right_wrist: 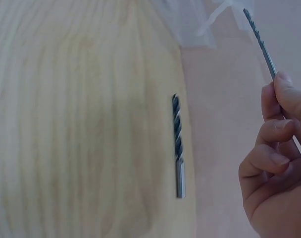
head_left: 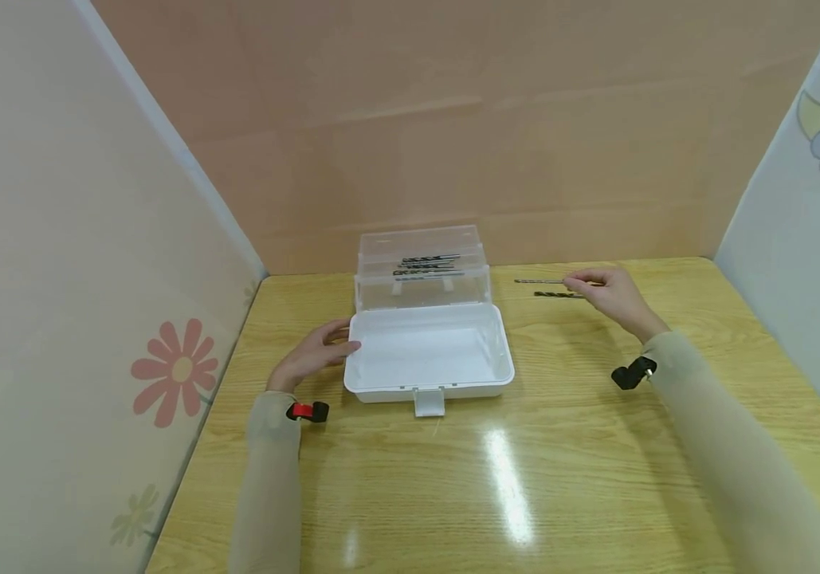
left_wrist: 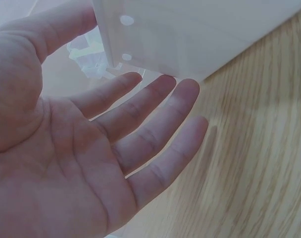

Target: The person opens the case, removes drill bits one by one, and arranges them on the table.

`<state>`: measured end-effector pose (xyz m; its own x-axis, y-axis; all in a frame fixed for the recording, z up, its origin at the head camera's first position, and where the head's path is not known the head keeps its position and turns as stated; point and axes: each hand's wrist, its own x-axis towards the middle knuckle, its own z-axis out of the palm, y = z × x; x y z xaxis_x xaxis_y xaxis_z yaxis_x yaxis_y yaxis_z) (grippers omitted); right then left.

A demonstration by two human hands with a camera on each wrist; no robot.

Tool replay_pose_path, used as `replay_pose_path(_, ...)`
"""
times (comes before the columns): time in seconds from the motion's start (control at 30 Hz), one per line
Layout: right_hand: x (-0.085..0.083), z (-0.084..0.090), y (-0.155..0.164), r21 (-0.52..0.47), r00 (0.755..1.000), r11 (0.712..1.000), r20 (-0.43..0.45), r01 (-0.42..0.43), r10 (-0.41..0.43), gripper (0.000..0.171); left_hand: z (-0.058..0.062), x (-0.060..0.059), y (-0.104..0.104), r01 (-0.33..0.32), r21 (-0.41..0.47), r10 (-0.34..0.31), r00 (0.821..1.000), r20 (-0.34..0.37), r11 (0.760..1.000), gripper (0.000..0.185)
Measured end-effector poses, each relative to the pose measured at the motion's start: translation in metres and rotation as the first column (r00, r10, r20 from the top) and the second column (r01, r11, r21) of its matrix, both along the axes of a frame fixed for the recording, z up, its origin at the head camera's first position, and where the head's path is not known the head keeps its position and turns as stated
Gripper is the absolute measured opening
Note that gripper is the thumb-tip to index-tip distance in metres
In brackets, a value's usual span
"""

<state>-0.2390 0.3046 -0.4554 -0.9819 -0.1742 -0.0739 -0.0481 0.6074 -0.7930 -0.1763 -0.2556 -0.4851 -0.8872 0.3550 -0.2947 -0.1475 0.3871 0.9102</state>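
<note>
1 slim drill bit (right_wrist: pixel 260 43), fluted, pinched in the right hand (head_left: pixel 614 295); 1 thicker bit (right_wrist: pixel 178 145), dark-fluted, lying on the table (head_left: pixel 417 494); 1 white box (head_left: pixel 420 357), open, touched by the left hand (head_left: pixel 316 351).

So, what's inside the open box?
Several drill bits show in the clear tiers, though I can't tell which tier holds each. In the white base, no bits show; the near wall hides its own inner face.
</note>
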Motion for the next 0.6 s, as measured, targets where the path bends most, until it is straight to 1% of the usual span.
replay_pose_path(0.2, 0.004, -0.015, 0.016, 0.049, 1.0, 0.999, 0.021, 0.017, -0.018, 0.064, 0.0, 0.001, 0.0, -0.006, -0.007, 0.006, 1.0, -0.001, 1.0, 0.078)
replay_pose_path(0.33, 0.005, -0.023, 0.024, 0.068, 0.999, 0.998, 0.035, 0.014, -0.016, 0.063, 0.0, 0.001, 0.0, -0.002, -0.01, 0.002, 1.0, -0.008, 1.0, 0.078)
replay_pose_path(0.43, 0.006, -0.028, 0.029, 0.079, 0.999, 0.997, 0.053, 0.005, -0.01, 0.064, 0.001, 0.001, 0.001, -0.001, -0.002, 0.001, 1.0, -0.006, 1.0, 0.078)
replay_pose_path(0.6, 0.006, -0.036, 0.035, 0.097, 0.996, 0.995, 0.085, 0.013, -0.021, 0.068, -0.001, 0.0, 0.0, 0.008, -0.01, -0.008, 1.0, -0.014, 1.0, 0.079)
